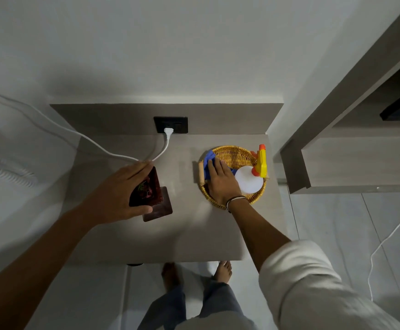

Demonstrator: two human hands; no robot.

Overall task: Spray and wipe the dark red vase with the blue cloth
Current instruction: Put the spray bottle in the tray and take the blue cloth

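I am looking down on a pale grey bench (182, 234) set against the wall, and I am taking the woven basket (232, 156) on it as my landmark. The basket is sitting toward the bench's right side. Inside it, at its right, a white spray bottle (249, 182) is standing with a yellow and orange trigger head (261, 163). The blue cloth (209, 163) is lying in the basket's left part, partly draped over the rim. My right hand (221, 182) is resting flat on the cloth, fingers spread and extended, not yet curled round it. Well to the left of the basket, my left hand (123, 189) is wrapping round the dark red vase (146, 189), fingers and thumb clamped on its sides. The vase is tilting above a dark square coaster (159, 209); I cannot tell whether they are touching. Behind, left of the basket, a white plug (168, 131) is sitting in a black socket (170, 125).
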